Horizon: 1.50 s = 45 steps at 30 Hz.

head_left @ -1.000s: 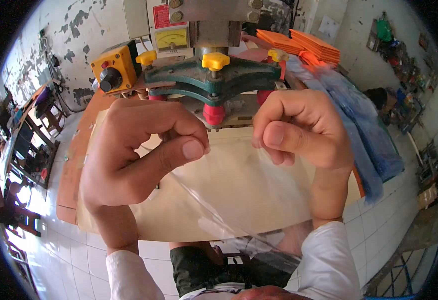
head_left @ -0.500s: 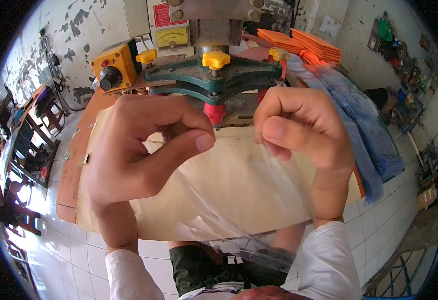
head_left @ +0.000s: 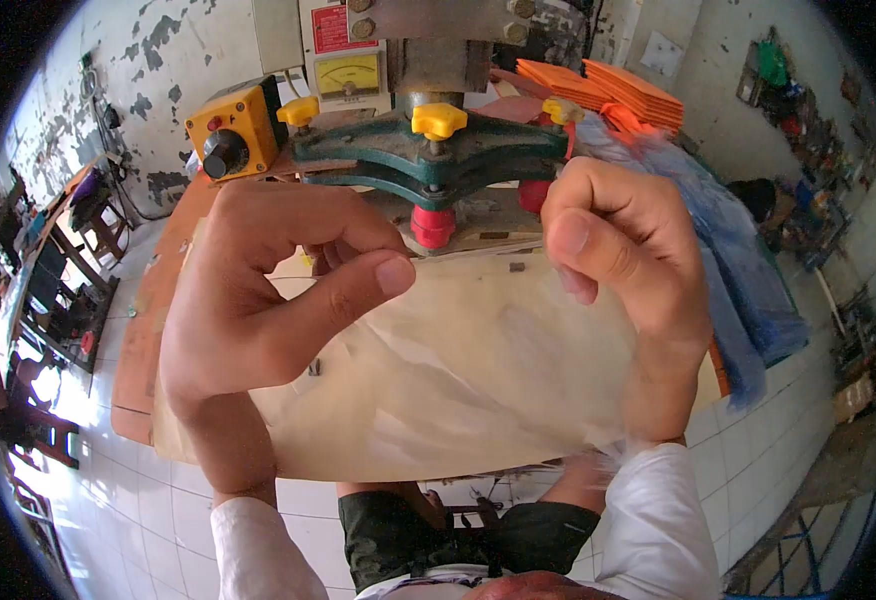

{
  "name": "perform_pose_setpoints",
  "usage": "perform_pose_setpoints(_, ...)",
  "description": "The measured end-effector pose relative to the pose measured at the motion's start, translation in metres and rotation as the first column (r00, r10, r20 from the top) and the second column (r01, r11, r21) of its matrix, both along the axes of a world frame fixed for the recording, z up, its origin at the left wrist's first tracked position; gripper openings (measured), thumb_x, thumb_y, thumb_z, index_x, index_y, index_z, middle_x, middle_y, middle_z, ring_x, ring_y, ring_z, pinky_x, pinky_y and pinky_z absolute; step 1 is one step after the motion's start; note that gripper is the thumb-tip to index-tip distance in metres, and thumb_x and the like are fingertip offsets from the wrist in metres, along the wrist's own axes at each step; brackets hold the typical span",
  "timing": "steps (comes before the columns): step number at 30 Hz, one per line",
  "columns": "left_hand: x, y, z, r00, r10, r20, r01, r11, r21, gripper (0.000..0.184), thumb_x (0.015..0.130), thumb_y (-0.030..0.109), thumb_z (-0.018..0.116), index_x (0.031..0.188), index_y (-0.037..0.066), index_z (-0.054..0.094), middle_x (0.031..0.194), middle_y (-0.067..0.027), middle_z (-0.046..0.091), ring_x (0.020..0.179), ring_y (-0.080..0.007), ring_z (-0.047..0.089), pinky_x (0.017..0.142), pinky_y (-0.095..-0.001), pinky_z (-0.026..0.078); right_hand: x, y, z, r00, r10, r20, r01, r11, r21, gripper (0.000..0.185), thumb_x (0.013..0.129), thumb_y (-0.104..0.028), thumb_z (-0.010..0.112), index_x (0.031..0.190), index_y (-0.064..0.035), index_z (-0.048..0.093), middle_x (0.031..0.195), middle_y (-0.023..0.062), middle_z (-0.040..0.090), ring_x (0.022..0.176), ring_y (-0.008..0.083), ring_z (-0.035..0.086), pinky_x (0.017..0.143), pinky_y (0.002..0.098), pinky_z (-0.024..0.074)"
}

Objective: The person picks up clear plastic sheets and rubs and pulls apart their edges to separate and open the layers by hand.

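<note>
A thin clear plastic sheet (head_left: 488,355) hangs stretched between my two hands, its glossy folds showing against the cream work surface (head_left: 288,455). My left hand (head_left: 248,300) pinches one upper edge between thumb and forefinger. On the other side, my right hand (head_left: 628,250) is closed on the sheet, thumb over curled fingers. Both hands are raised in front of a green machine clamp head (head_left: 438,155) with yellow star knobs (head_left: 439,121) and a red fitting (head_left: 433,226) beneath it. The sheet's lower edge is hard to make out.
Left of the machine is a yellow control box (head_left: 233,130) with a black dial. Stacked orange sheets (head_left: 633,92) lie at the back right, beside a pile of bluish clear plastic (head_left: 728,255). A gauge (head_left: 347,77) sits behind.
My hands have spread slightly apart, the right one moving up and right. The plastic sheet has shifted and drawn up from over my lap.
</note>
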State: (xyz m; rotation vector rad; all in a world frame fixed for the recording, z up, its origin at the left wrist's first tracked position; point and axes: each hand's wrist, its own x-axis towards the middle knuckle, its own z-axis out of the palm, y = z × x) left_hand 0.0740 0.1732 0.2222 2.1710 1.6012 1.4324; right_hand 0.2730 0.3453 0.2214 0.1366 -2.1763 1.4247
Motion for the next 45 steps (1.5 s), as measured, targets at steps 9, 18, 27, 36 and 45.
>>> perform_pose_setpoints(9, 0.010, 0.005, -0.004, 0.999, 0.040, -0.016, -0.040, 0.999, 0.010, 0.010, 0.082, 0.007, 0.071, 0.078, -0.001, 0.067, 0.065, -0.0062, 0.062, 0.055, -0.0119, 0.054, 0.052, -0.0254, 0.042, -0.007, -0.002, -0.006, 0.997, -0.032, -0.073, 0.043, 0.988, 0.147, 0.016, 0.090, -0.016, 0.065, 0.085, -0.0010, 0.064, 0.068, -0.0034, 0.058, 0.061, 0.0025, 0.049, 0.054, 0.0194, 0.0371)
perform_pose_setpoints(18, 0.009, 0.004, 0.000, 0.994, 0.078, -0.077, -0.079, 0.997, -0.002, 0.006, 0.080, 0.005, 0.071, 0.079, 0.001, 0.068, 0.067, -0.0044, 0.064, 0.059, -0.0128, 0.056, 0.056, -0.0260, 0.044, -0.004, 0.000, -0.004, 0.996, -0.057, -0.062, 0.070, 0.971, 0.230, 0.015, 0.088, -0.015, 0.067, 0.083, -0.0012, 0.063, 0.067, -0.0039, 0.055, 0.059, 0.0025, 0.043, 0.052, 0.0208, 0.0343)
perform_pose_setpoints(27, 0.010, 0.005, 0.000, 0.993, 0.063, -0.097, -0.064, 0.998, -0.001, 0.004, 0.078, 0.005, 0.071, 0.079, 0.002, 0.068, 0.068, -0.0048, 0.065, 0.059, -0.0134, 0.056, 0.058, -0.0260, 0.043, -0.006, 0.001, -0.004, 0.997, -0.052, -0.050, 0.065, 0.948, 0.311, 0.015, 0.087, -0.015, 0.067, 0.084, -0.0007, 0.064, 0.068, -0.0019, 0.058, 0.059, 0.0026, 0.045, 0.051, 0.0214, 0.0359)
perform_pose_setpoints(36, 0.006, 0.004, 0.001, 0.988, 0.097, -0.121, -0.098, 0.995, 0.003, 0.007, 0.078, 0.007, 0.073, 0.079, 0.002, 0.069, 0.068, -0.0053, 0.065, 0.060, -0.0138, 0.057, 0.058, -0.0262, 0.044, -0.006, -0.001, -0.004, 0.994, -0.092, -0.067, 0.107, 0.953, 0.283, 0.011, 0.086, -0.011, 0.068, 0.084, -0.0005, 0.065, 0.065, -0.0014, 0.058, 0.058, 0.0022, 0.047, 0.051, 0.0210, 0.0367)
perform_pose_setpoints(45, 0.005, 0.006, -0.003, 0.986, 0.115, -0.118, -0.114, 0.993, 0.020, 0.006, 0.078, 0.007, 0.074, 0.080, 0.002, 0.070, 0.070, -0.0061, 0.066, 0.060, -0.0140, 0.057, 0.058, -0.0267, 0.044, -0.008, 0.000, -0.005, 0.998, -0.048, -0.041, 0.057, 0.965, 0.255, 0.012, 0.085, -0.012, 0.071, 0.084, -0.0013, 0.065, 0.067, -0.0039, 0.058, 0.059, 0.0006, 0.046, 0.051, 0.0196, 0.0348)
